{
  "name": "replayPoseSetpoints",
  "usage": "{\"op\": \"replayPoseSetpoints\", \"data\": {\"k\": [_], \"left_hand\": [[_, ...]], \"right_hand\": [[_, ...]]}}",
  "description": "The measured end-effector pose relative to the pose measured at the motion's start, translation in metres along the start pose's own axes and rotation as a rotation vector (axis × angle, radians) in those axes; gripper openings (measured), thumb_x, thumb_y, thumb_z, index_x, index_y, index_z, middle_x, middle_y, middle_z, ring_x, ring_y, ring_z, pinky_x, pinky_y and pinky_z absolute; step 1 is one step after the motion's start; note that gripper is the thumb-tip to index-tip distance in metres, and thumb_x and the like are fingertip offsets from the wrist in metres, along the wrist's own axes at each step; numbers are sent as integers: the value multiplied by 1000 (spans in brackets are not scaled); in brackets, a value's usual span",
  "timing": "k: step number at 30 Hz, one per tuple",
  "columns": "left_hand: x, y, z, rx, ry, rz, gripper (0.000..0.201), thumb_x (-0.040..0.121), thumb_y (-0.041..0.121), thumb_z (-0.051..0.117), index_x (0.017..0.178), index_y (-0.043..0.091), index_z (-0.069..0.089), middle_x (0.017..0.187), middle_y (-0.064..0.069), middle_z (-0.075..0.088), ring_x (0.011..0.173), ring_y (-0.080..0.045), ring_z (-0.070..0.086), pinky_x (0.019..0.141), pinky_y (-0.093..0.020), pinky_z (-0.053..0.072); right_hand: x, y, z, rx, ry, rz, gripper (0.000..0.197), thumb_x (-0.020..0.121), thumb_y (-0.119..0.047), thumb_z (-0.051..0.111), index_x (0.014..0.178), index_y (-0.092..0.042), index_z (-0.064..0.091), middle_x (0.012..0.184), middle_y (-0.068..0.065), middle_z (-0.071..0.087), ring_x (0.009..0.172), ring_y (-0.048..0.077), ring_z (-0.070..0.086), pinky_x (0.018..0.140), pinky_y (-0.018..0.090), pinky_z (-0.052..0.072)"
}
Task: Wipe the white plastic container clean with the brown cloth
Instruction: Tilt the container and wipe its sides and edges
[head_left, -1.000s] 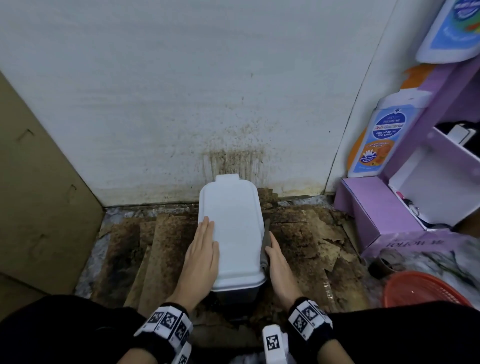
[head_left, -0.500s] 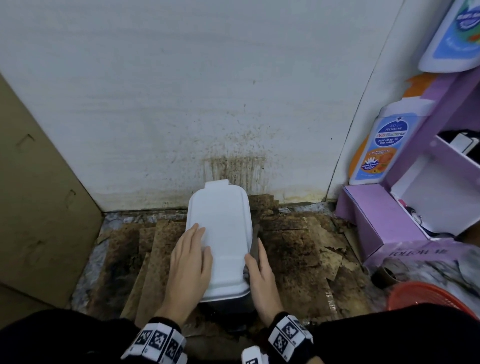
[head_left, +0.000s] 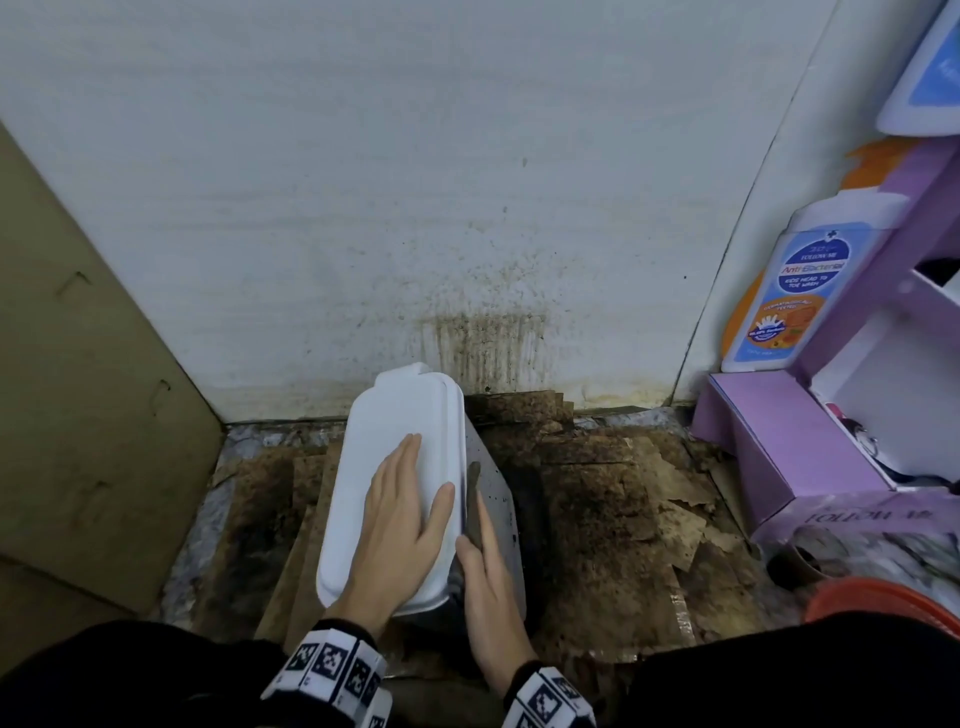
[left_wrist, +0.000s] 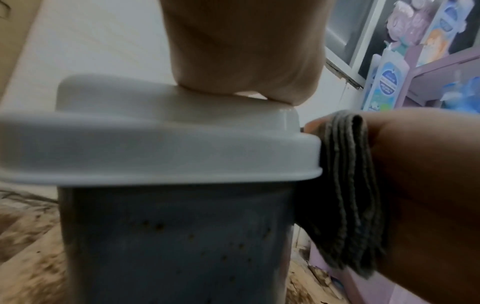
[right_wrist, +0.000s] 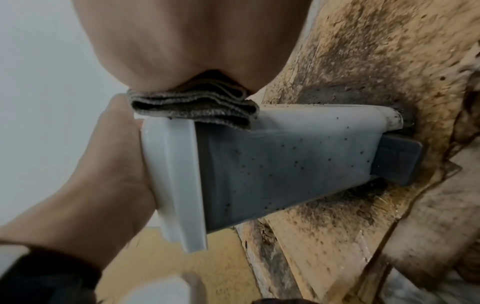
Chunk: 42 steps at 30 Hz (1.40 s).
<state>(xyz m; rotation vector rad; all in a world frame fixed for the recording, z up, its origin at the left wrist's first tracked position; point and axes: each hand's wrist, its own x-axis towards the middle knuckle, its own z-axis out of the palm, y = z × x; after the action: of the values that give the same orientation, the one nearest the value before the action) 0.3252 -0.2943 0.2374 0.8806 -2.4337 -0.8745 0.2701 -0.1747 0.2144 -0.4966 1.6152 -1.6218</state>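
The white plastic container (head_left: 387, 457) stands on stained cardboard, leaning to the left, its lid on. Dark specks dot its grey-white side wall (right_wrist: 259, 170). My left hand (head_left: 405, 525) lies flat on the lid with the fingers straight, and its palm (left_wrist: 241, 51) presses down from above. My right hand (head_left: 488, 571) holds the folded brown cloth (head_left: 474, 499) flat against the container's right wall, just under the lid's rim. The cloth's folded layers (left_wrist: 348, 195) are sandwiched between that palm and the wall. The right wrist view shows the cloth (right_wrist: 197, 109) under my right palm (right_wrist: 187, 41).
Stained, torn cardboard sheets (head_left: 597, 519) cover the floor in front of a white wall (head_left: 415, 208) with brown splashes. A cardboard panel (head_left: 78, 389) leans at the left. A purple box (head_left: 789, 457) with a wash bottle (head_left: 779, 291) stands at the right, a red basket (head_left: 883, 603) at the lower right.
The container has tipped to the left. My left hand has slid further onto the lid. My right hand still presses the cloth on the right wall.
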Motion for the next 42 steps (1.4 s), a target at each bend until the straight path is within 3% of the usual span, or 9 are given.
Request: {"op": "replayPoseSetpoints", "data": {"k": [4,6,9,13,21,26,31,37,42], "left_hand": [[1,-16,-7,12,-3,-15,75,102,61,31,163,24,9,171,8,9,156,-7,9,128,-32,8],[0,-22,-9,21,-13,4,76,100,60,28,164,27,5,171,13,3,156,-1,3,127,-27,3],[0,-30,-11,37,-23,39,75,99,61,23,163,29,1,170,16,-2,154,4,-4,128,-29,0],[5,-34,-14,82,-50,52,73,99,61,21,163,28,8,169,17,1,155,3,-2,128,-28,2],[10,-42,-20,47,-6,12,75,97,63,33,162,26,20,168,14,17,154,-3,14,126,-30,12],[9,-46,-18,70,13,18,76,97,61,33,162,22,20,169,7,18,155,-10,16,125,-29,11],[6,-52,-19,65,0,14,76,98,60,33,163,24,14,170,9,13,156,-6,11,127,-33,11],[5,-58,-25,54,-8,-3,78,97,59,35,163,24,13,171,9,10,156,-6,9,127,-33,11],[4,-57,-29,34,-12,-20,76,97,58,39,163,28,13,170,12,11,155,-4,10,125,-29,9]], "right_hand": [[-2,4,12,27,-51,-36,51,106,-50,38,151,-62,16,160,-26,30,144,0,37,118,38,39],[-3,6,20,-31,-27,-56,52,107,-48,34,154,-57,12,161,-32,20,146,-11,24,124,35,28],[1,12,26,-111,-18,-76,55,104,-58,31,154,-57,8,162,-36,10,149,-12,11,128,40,17],[0,18,24,-183,-54,-59,53,104,-55,19,152,-53,-1,162,-36,-3,146,-19,-3,129,33,2],[18,30,16,-288,-128,-88,52,98,-68,3,148,-60,-6,163,-32,-12,147,-16,-12,129,37,1],[22,40,22,-456,-110,-154,52,108,-46,10,156,-46,-10,165,-28,-16,149,-11,-16,128,38,-2],[26,46,20,-541,-126,-218,54,108,-41,10,158,-37,-13,165,-25,-18,150,-6,-18,126,32,-6],[41,82,-2,-516,-110,-101,54,109,-44,14,157,-40,-11,165,-24,-17,148,-11,-18,124,25,-7],[60,130,-34,-542,-88,108,49,111,-30,14,148,-33,-19,168,-3,-22,152,7,-22,126,31,-10]]}}
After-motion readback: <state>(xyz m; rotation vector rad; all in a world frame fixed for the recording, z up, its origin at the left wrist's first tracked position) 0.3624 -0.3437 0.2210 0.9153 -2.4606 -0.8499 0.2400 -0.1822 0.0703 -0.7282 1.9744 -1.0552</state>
